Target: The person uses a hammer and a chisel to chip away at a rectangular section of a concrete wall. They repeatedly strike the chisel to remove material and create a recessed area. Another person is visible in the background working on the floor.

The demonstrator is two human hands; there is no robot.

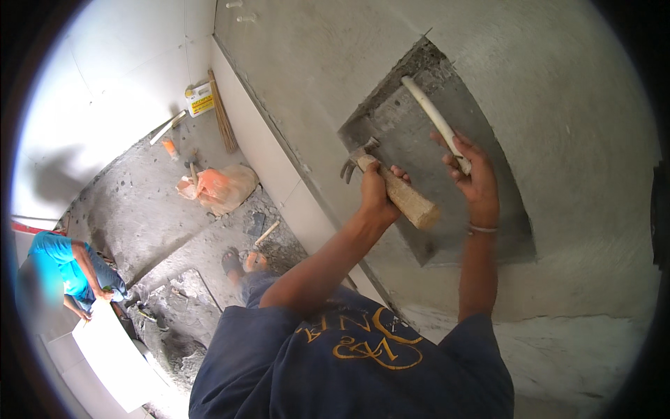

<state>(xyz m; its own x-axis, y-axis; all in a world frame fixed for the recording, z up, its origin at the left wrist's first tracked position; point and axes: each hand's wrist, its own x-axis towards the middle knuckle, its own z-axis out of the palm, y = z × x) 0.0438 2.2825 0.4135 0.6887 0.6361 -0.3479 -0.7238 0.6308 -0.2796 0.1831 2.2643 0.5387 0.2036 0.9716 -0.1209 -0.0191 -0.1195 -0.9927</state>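
Observation:
My left hand is wrapped round a claw hammer. The hammer's metal head points up and left, and its thick wooden handle slants down to the right. With its fingers curled about the lower end of a white plastic pipe, my right hand grips it. The pipe bends out from the upper part of a rectangular recess cut into the grey plastered wall. Hammer and pipe are apart, both in front of the recess.
At the lower left a person in a blue shirt holds a large white panel. On the rough floor are a plastic bag, a broom, a white jug and rubble. A tiled ledge borders the wall.

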